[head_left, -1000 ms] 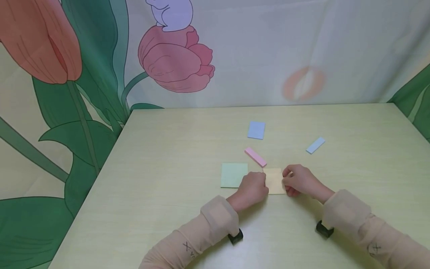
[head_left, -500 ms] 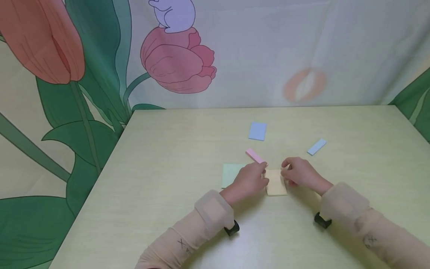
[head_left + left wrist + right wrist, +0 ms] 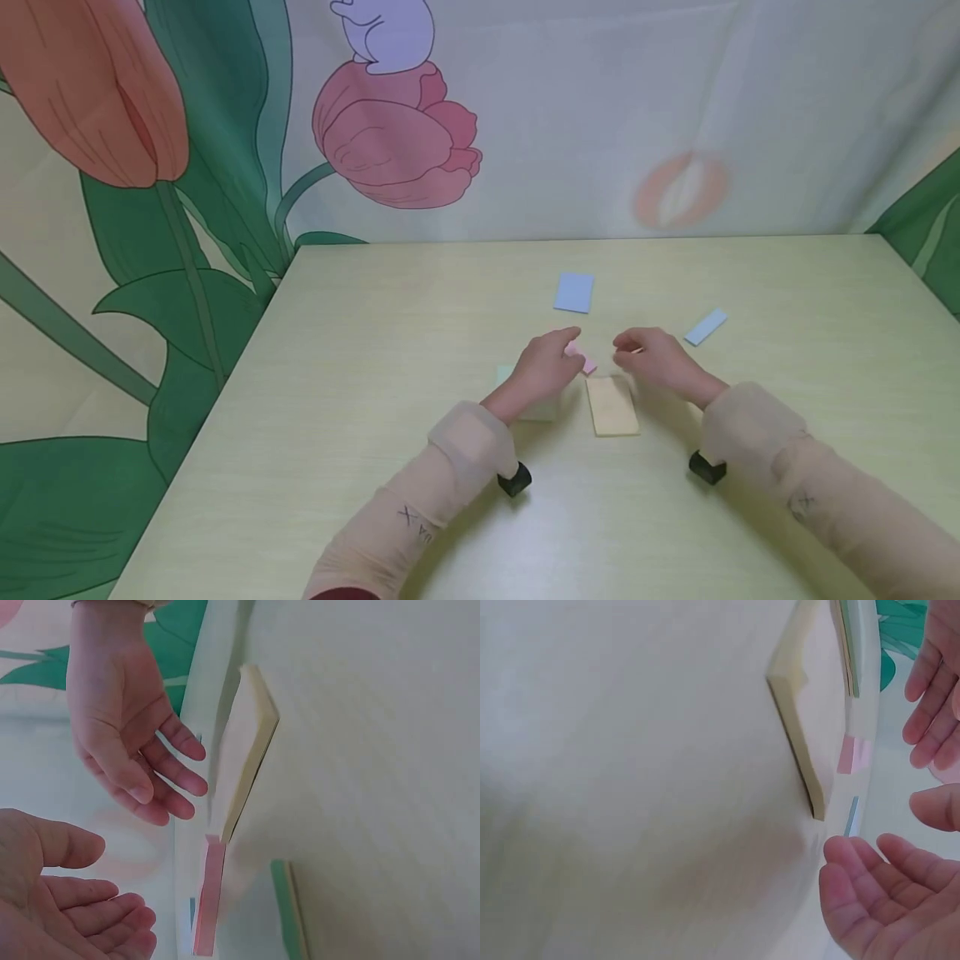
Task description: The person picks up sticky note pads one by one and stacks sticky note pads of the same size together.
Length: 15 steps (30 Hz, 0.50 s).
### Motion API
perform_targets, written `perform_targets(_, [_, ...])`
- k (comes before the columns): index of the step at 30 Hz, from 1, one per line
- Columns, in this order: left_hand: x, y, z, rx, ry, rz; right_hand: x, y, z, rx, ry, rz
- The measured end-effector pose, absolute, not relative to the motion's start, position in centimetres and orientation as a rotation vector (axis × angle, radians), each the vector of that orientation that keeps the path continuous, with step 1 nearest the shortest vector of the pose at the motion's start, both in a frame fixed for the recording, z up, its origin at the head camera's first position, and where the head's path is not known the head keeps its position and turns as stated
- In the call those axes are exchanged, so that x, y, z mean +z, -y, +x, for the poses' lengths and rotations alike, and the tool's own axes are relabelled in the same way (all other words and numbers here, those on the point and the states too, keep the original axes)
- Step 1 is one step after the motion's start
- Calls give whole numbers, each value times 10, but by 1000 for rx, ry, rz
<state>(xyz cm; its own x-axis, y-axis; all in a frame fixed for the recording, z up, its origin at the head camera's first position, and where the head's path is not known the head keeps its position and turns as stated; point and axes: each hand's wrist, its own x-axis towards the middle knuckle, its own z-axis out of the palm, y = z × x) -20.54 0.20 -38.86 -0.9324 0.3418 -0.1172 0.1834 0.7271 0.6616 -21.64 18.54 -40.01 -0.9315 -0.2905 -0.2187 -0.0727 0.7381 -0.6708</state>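
Observation:
A pale yellow sticky note pad [image 3: 612,407] lies on the table, slightly turned, with neither hand touching it. Just beyond its left side my left hand [image 3: 543,364] hovers with loose fingers, holding nothing. It partly covers a narrow pink sticky note pad [image 3: 588,364] and a square green sticky note pad [image 3: 538,412]. My right hand [image 3: 660,361] is raised above the yellow pad's far right corner, fingers loosely bent and apart from everything. In the left wrist view, the palms of my left hand [image 3: 75,900] and right hand [image 3: 124,712] show nothing held.
Farther back on the table lies a blue sticky note pad [image 3: 573,292]. A narrow light blue sticky note pad [image 3: 705,327] sits at an angle to the right. Behind the table's back edge hangs a cloth [image 3: 570,125] printed with flowers.
Both hands have left the yellow pad's sides and moved away from me, over the table. The yellow pad now lies slightly turned. My left hand has come over the green and pink pads.

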Motion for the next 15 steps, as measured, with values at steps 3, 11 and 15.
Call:
perform_targets(3, [-389, 0, -214, 1011, -2708, 366, -399, -184, -222, -1070, -2587, -267])
perform_targets(11, [-393, -1, -230, 910, -2707, 321, -399, -180, -237, -1384, -2328, -156])
perform_targets(15, [-394, -3, -237, 896, -2688, 296, -400, -178, -244, -1565, -2155, -72])
